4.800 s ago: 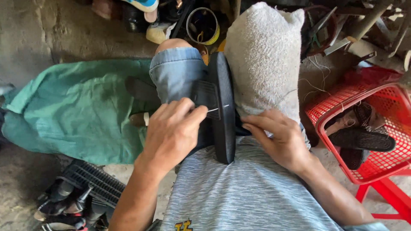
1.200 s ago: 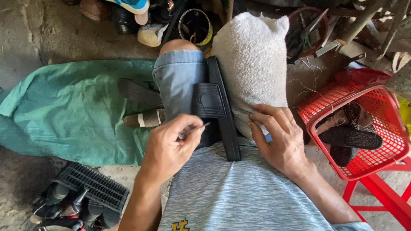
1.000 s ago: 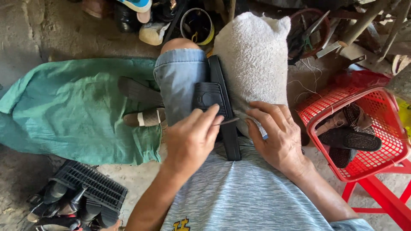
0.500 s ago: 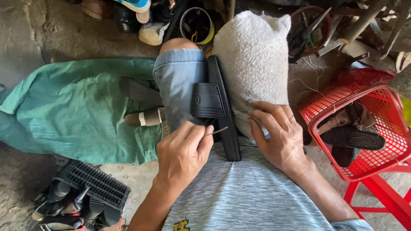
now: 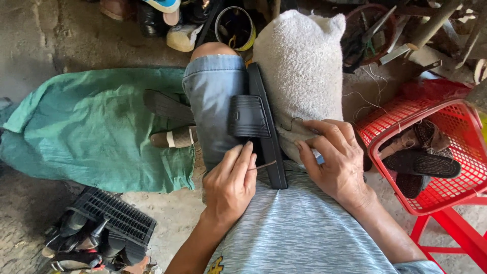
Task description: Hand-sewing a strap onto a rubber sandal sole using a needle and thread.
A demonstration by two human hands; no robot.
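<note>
The black sandal (image 5: pixel 264 127) stands on edge, wedged between the knees against a white towel (image 5: pixel 299 66). The left hand (image 5: pixel 231 185) pinches a thin needle (image 5: pixel 264 165), its tip at the sandal's sole. The right hand (image 5: pixel 335 157) rests open, fingers spread, on the towel beside the sandal. A red basket (image 5: pixel 436 152) with shoes stands at the right.

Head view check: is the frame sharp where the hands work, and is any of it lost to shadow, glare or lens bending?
Head view: left hand, thin tool and black sandal are sharp, in soft even daylight without glare. The towel is bright yet keeps its texture. The black crate at the lower left and the clutter along the top edge sink into shadow. The red basket bows slightly near the right edge.
</note>
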